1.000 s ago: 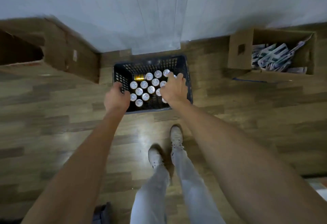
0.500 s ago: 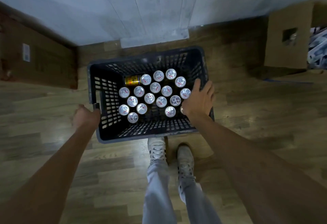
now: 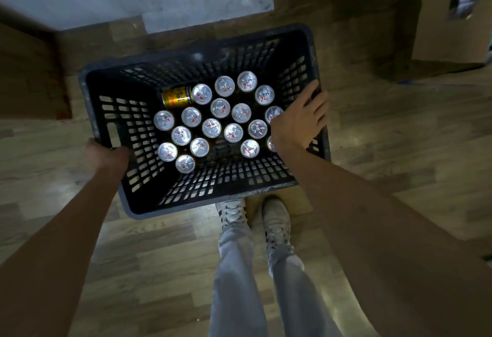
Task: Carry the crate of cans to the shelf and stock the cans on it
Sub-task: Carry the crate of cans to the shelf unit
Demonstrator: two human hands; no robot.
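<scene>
The crate (image 3: pixel 202 121) is straight ahead of the person and just beyond the shoes (image 3: pixel 253 217), its long axis running left to right between the two arms. That is the relation the lift depends on. The left hand (image 3: pixel 106 154) is at the crate's left end, fingers curled round the rim by the handle slot, so it grips the crate. The right hand (image 3: pixel 299 121) lies on the right end with fingers fairly straight and spread over the rim — resting there, not yet wrapped round it. Both hands look about equally near; the right one seems to need a firmer hold first. Inside the crate the cans (image 3: pixel 213 127) stand upright in a loose cluster toward the middle, and one gold can (image 3: pixel 177 96) lies on its side at the far-left edge of that cluster. A cardboard box (image 3: pixel 450 17) stands beyond the crate's right end — no shelf is in view.
</scene>
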